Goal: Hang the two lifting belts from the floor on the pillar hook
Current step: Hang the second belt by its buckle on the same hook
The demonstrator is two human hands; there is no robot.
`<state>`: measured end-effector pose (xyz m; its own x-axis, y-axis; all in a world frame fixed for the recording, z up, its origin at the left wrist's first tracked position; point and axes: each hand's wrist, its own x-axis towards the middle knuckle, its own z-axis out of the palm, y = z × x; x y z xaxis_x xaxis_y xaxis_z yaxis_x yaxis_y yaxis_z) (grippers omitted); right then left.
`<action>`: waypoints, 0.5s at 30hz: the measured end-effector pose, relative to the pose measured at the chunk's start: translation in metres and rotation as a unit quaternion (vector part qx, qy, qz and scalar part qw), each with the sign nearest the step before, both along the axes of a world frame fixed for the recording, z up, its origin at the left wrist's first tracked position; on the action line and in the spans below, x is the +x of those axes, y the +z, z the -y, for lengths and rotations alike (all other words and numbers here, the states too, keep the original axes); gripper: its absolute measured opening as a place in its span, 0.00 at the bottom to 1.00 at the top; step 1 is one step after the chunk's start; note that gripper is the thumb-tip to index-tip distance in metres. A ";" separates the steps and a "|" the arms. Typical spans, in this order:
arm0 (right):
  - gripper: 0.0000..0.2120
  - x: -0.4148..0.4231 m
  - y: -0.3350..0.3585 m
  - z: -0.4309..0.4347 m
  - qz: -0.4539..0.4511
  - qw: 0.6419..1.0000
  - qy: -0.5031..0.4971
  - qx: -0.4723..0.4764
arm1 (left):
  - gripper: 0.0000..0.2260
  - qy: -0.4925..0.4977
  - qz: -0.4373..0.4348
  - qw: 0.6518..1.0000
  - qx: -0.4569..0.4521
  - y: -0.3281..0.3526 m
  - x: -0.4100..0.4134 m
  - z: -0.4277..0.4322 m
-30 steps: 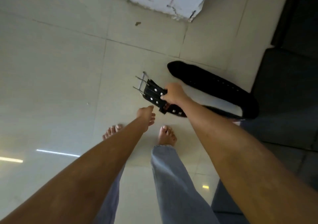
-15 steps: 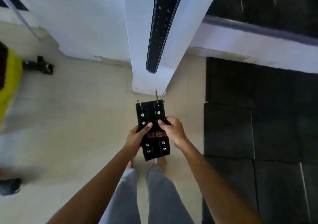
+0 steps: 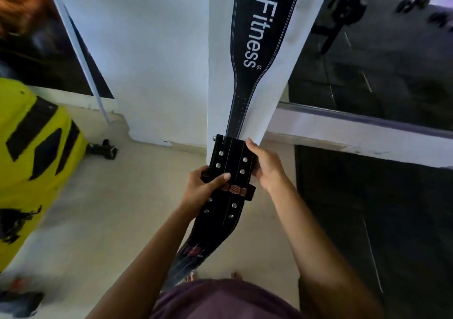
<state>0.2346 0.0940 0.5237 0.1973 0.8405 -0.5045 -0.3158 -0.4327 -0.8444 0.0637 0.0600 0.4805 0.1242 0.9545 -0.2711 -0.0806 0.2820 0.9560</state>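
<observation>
Two lifting belts show here: one, the Fitness-branded belt (image 3: 255,39), already hangs flat against the white pillar (image 3: 220,56), its holed tail reaching down to just above the hands, while the studded belt (image 3: 226,188) is held up in front of the pillar's foot. By my reading the first hanging is done and the second is in hand. The hook itself is out of view above the frame, so the next move calls for lifting the buckle end well up the pillar and finding the hook beside or over the belt already there, without knocking that one off.

Both arms reach forward and slightly down. The left hand (image 3: 203,186) is closed around the belt's left edge, thumb laid across its riveted face just above the loop with red lettering. The right hand (image 3: 266,166) holds the right edge higher up, fingers wrapped behind, forefinger pointing toward the buckle end near the pillar. The rest of the studded belt droops between the forearms toward the tiled floor (image 3: 110,220)
</observation>
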 end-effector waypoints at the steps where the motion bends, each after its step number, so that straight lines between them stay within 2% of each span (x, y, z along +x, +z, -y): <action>1: 0.18 -0.001 0.003 -0.002 0.004 1.000 0.021 0.007 | 0.10 0.010 0.003 1.000 0.010 0.004 -0.001 -0.001; 4: 0.15 -0.015 0.002 0.013 0.023 0.994 0.106 0.033 | 0.12 0.032 0.012 0.999 0.039 0.016 -0.006 -0.008; 9: 0.18 -0.042 -0.051 0.077 0.053 0.973 0.225 0.024 | 0.12 0.070 0.019 0.996 0.057 0.028 -0.020 -0.015; 12: 0.14 -0.049 -0.059 0.092 0.061 0.970 0.235 0.014 | 0.15 0.079 0.024 0.996 0.041 0.030 -0.021 -0.014; 15: 0.17 -0.042 -0.037 0.071 0.071 0.973 0.210 0.061 | 0.13 0.072 0.042 0.996 0.038 0.029 -0.017 -0.009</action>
